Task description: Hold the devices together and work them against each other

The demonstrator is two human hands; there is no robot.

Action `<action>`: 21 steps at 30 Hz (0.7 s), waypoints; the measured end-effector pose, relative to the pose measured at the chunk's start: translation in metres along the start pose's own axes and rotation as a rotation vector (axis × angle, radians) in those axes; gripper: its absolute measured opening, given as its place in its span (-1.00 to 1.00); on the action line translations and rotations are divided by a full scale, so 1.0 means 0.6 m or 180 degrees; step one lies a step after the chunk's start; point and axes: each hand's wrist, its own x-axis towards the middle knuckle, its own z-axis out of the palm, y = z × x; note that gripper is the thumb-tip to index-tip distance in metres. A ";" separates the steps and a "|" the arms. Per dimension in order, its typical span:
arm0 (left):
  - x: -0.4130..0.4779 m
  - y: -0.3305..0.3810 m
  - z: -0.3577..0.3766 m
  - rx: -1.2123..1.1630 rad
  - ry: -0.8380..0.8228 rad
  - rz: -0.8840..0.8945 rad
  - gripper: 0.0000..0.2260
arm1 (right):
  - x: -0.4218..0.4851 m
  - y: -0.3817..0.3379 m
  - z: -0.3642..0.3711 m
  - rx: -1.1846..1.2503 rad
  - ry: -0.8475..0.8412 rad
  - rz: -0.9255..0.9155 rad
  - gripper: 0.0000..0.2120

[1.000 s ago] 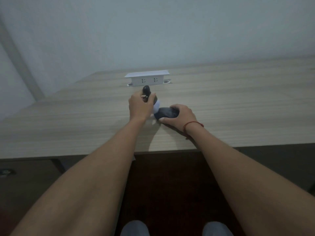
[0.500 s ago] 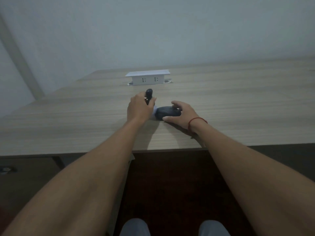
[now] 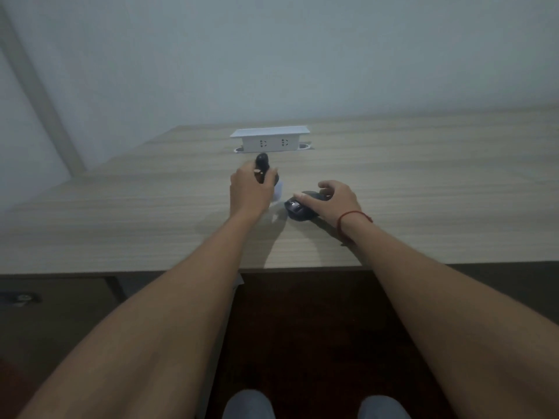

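Note:
My left hand grips a small dark upright object whose rounded top sticks out above the fingers; a whitish part shows beside the hand at its lower right. My right hand lies over a dark computer mouse on the wooden table, thumb along its near-left side and fingers spread loosely over its back. A red string circles the right wrist. What exactly the left hand's object is stays unclear in the dim light.
A white pop-up socket box stands raised from the tabletop behind the hands. The wall rises just beyond it. The table's front edge runs below my forearms, with a dark cabinet at lower left and my knees at the bottom.
My right hand with the mouse slid right and slightly nearer, away from the left hand. Its fingers lifted and spread. The left hand kept its grip and barely moved.

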 end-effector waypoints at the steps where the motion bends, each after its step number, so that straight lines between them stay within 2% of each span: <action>1: 0.000 0.010 0.001 -0.0237 0.0046 0.0001 -0.76 | 0.002 0.000 -0.006 0.0092 -0.0142 -0.0054 -0.22; 3: -0.006 0.013 0.011 -0.0312 -0.0299 0.0017 -0.77 | 0.006 0.005 -0.012 0.0092 -0.0300 -0.0172 -0.33; 5: -0.013 -0.003 0.020 0.0007 -0.0680 -0.0051 -0.77 | 0.004 0.008 -0.007 -0.0081 -0.0090 -0.0194 -0.39; 7: -0.015 -0.015 0.019 0.0207 -0.0559 -0.0081 -0.76 | -0.002 0.008 -0.001 -0.0234 0.0161 -0.0183 -0.30; 10: -0.017 0.004 0.016 -0.0221 -0.0147 -0.0047 -0.78 | -0.005 0.009 0.003 -0.0085 0.0129 -0.0206 -0.29; 12: -0.021 0.014 0.019 -0.0345 -0.0188 -0.0027 -0.77 | -0.006 0.007 0.004 -0.0069 0.0079 -0.0257 -0.29; 14: -0.025 0.012 0.021 -0.0083 -0.0322 -0.0056 -0.75 | -0.007 0.006 0.006 -0.0099 0.0062 -0.0273 -0.29; 16: -0.019 0.009 0.017 0.0251 -0.0253 -0.0101 -0.74 | -0.004 0.010 0.008 -0.0141 0.0048 -0.0264 -0.37; 19: -0.018 0.019 0.012 -0.0104 -0.0134 -0.0070 -0.76 | 0.002 0.013 0.008 -0.0085 -0.0076 -0.0325 -0.41; 21: -0.020 0.013 0.018 -0.0071 -0.0302 -0.0070 -0.75 | 0.004 0.013 0.006 -0.0059 -0.0166 -0.0371 -0.46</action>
